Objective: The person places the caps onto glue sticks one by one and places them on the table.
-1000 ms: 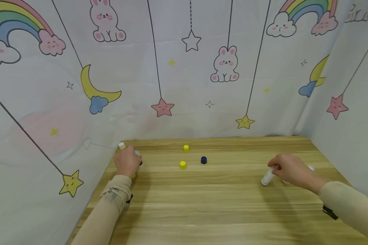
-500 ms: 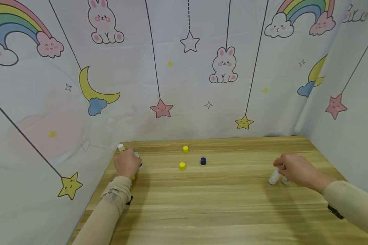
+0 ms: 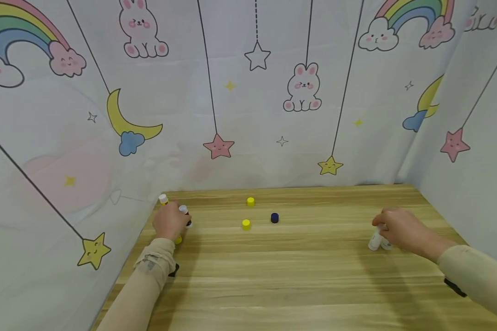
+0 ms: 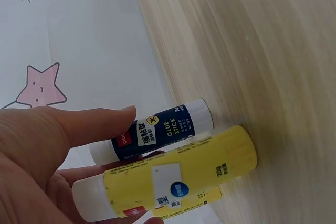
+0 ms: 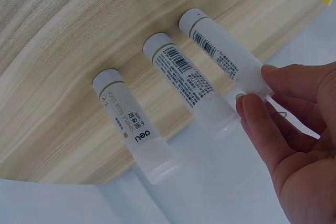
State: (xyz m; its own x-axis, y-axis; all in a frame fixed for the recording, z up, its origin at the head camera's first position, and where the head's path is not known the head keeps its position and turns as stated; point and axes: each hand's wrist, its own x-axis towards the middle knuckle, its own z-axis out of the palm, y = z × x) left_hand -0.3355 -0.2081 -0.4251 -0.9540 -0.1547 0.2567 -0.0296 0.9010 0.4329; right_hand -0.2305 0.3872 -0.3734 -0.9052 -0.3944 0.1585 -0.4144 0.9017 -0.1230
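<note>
My left hand (image 3: 170, 221) is at the table's far left, pinching a dark blue glue stick (image 4: 157, 132) with a white cap end between thumb and fingers. Right beside it in the left wrist view stands a yellow glue stick (image 4: 184, 174), and a second yellow glue stick (image 4: 197, 205) shows partly behind. On the right side, my right hand (image 3: 406, 230) pinches the top of a white glue stick (image 5: 226, 51) with thumb and fingertips; its base is at the tabletop. Two more white glue sticks, a middle one (image 5: 184, 80) and an outer one (image 5: 134, 124), stand in line with it.
Two small yellow caps, a far one (image 3: 250, 202) and a nearer one (image 3: 246, 225), lie mid-table with a dark blue cap (image 3: 274, 218). The wooden table (image 3: 273, 276) meets a printed cloth backdrop (image 3: 265, 161) behind and at both sides.
My right hand has carried its white glue stick to the right, closer to the other white ones, and set it more upright. My left hand has shifted slightly, showing more of the dark blue stick.
</note>
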